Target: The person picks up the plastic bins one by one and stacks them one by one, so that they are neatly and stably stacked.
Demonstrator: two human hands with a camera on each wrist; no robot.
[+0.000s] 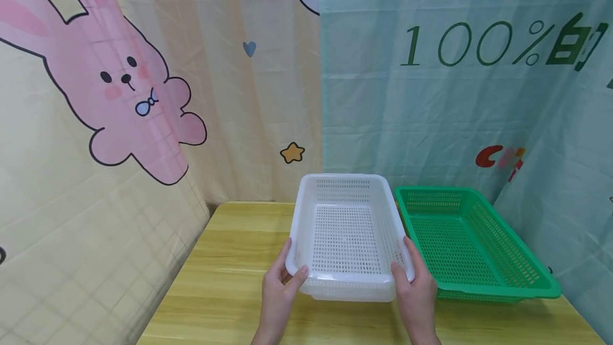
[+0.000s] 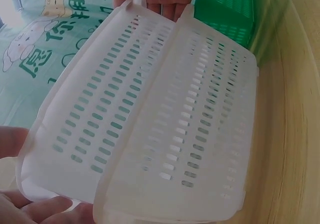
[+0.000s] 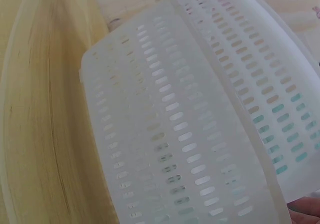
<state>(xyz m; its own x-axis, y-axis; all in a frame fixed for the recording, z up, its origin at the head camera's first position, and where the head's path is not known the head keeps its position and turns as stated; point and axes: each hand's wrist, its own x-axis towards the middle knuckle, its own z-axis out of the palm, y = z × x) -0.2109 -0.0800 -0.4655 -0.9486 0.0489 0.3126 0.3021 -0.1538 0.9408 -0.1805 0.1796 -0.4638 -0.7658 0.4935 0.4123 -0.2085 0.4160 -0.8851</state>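
A white perforated plastic basket [image 1: 347, 238] is held between both hands at the middle of the table in the head view. My left hand [image 1: 280, 292] grips its near left corner, thumb over the rim. At the near right corner my right hand [image 1: 415, 294] grips the rim the same way. The near wall of the white basket [image 2: 175, 119] fills much of the left wrist view, with fingers at both ends. In the right wrist view the white basket [image 3: 175, 114] appears tilted beside the wooden surface. Whether its base touches the table cannot be told.
A green perforated basket [image 1: 460, 244] stands on the wooden table [image 1: 225, 270] just right of the white one. Printed curtains [image 1: 258, 95] hang behind the table and along both sides. Wood surface shows to the left of the white basket.
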